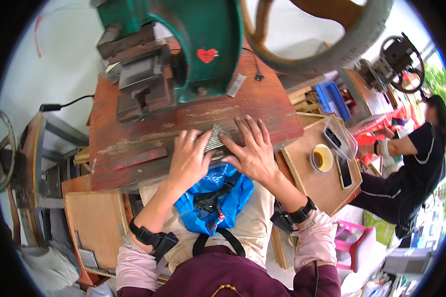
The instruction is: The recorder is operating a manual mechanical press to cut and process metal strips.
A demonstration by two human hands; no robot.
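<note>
Both my hands rest on the front edge of a worn red workbench [233,106]. My left hand [189,159] and my right hand [251,148] together press on a stack of thin grey ribbed metal strips [214,140] lying between them. The fingers of both hands are spread over the strips. A blue plastic bag [218,198] holding dark pieces lies on my lap just below the hands. Another loose grey strip [236,85] lies farther back on the bench.
A green press machine [203,44] with dark tooling [139,79] stands at the bench's back. To the right, a wooden side table [309,180] carries a cup of tea [322,158], a phone [344,171] and a clear box [341,138]. A seated person [411,158] is at far right.
</note>
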